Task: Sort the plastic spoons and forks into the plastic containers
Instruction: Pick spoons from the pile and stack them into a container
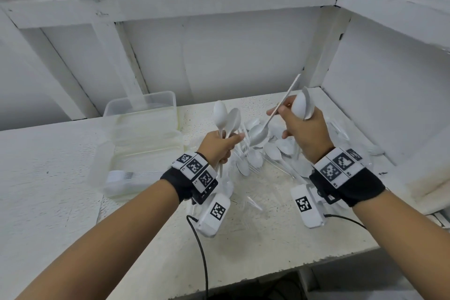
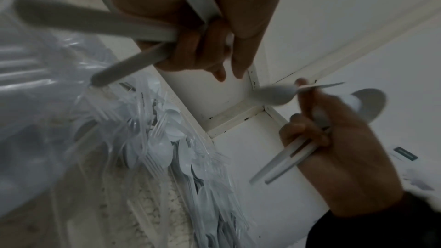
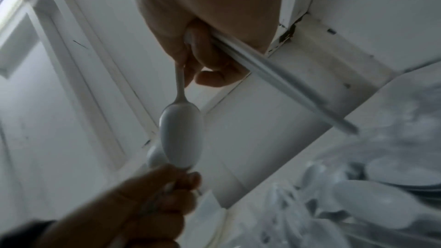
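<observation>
Nearest, bare forearms with black wrist bands carrying checkered marker tiles, above a rough, speckled white bench [image 1: 255, 246]. Just beyond, left hand [image 1: 220, 145] curled round the handles of a bunch of spoons [image 1: 226, 118], bowls up; right hand [image 1: 305, 133] fisted round more spoons, bowls up [image 1: 302, 106], while pinching one extra spoon [image 1: 260, 133] by its handle, bowl hanging down between the hands. Below and behind, loose pile of cutlery [image 1: 272, 153]: smooth white spoons tangled with clear forks. Probably very light, thin, a little springy, slick, prone to snagging by the tines and snapping if bent; best taken mid-handle, bowls aligned. Left, clear soft-walled containers [image 1: 143, 127], the near one holding forks; farthest, white painted framing.
</observation>
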The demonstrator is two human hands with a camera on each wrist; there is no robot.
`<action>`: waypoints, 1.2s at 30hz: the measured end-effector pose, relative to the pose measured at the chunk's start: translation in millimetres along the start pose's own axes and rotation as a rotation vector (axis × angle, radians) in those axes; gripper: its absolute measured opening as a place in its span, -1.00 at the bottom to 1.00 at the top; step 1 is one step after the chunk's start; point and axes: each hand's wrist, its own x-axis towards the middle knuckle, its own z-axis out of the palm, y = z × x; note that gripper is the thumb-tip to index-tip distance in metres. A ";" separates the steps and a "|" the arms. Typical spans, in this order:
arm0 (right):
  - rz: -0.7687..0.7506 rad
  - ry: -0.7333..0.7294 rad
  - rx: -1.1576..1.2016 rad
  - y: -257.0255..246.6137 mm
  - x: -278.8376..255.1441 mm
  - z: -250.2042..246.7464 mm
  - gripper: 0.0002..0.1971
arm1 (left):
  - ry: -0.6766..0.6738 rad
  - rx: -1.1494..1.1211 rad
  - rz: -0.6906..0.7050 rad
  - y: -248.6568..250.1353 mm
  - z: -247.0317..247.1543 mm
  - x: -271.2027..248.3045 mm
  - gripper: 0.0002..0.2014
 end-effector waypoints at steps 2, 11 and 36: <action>-0.031 -0.002 0.069 -5.9 -2.9 7.3 -0.72 | -0.003 -0.031 -0.036 0.5 -0.2 -4.4 -0.76; 0.105 0.023 0.024 12.8 -5.7 19.3 -0.92 | -0.044 -0.130 -0.108 10.5 -14.5 -8.4 -0.88; -0.632 -0.419 -0.807 31.5 -21.4 57.2 -0.81 | 0.141 0.066 0.099 18.8 -55.8 -20.6 -0.75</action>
